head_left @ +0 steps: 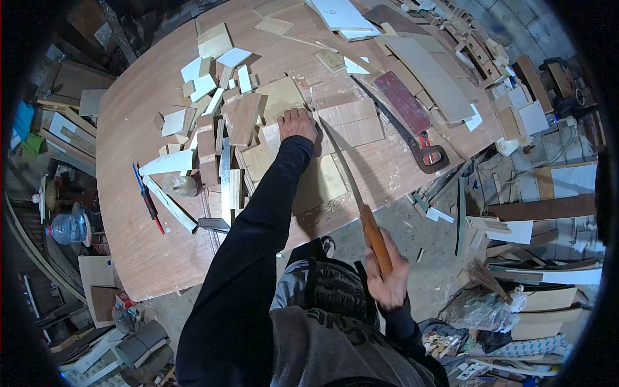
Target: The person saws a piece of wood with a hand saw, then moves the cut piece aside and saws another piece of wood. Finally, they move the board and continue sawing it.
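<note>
My right hand (389,274) is wrapped around the straight wooden handle of a handsaw (372,235). The long narrow blade runs forward across the table edge, its far end beside a light wooden board (348,122). My left hand (298,126) bears down on the board just left of the blade tip, fingers together and bent at the knuckles. Beneath and around it lie more pale plywood pieces (320,184). The contact between teeth and wood is too small to make out.
Wood offcuts (242,119) pile up left of my left hand. On the right lie a black-handled saw (429,155) and a dark red panel (401,102). A blue-and-red tool (148,200) rests at the table's left. Scrap wood and a plastic bag (480,309) litter the floor.
</note>
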A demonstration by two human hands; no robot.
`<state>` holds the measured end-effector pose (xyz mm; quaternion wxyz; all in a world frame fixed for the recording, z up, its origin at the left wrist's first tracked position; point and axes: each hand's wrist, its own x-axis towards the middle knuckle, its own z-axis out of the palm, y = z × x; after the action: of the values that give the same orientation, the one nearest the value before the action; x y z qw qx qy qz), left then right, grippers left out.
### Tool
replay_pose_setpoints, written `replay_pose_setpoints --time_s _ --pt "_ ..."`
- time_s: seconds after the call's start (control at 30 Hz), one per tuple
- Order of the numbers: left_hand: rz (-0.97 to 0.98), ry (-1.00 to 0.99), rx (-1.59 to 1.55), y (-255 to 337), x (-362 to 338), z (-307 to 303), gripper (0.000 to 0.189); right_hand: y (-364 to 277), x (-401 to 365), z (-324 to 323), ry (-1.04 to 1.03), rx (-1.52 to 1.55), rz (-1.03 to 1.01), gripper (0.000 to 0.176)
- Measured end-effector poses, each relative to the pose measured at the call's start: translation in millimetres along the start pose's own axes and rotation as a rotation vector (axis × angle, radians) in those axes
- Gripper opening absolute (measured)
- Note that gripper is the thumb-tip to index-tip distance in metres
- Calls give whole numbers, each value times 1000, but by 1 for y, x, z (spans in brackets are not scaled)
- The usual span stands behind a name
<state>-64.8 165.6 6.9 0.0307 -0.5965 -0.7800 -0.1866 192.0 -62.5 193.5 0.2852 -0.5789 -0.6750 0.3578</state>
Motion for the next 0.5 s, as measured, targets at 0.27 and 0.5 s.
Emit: replay_pose_setpoints --time_s 0.27,0.5 --pt "-31 35 29 -2 8 8 24 12 -8 -9 -28 13 -45 52" --pt "6 52 63 -6 6 0 22 9 40 23 -52 18 -40 47"
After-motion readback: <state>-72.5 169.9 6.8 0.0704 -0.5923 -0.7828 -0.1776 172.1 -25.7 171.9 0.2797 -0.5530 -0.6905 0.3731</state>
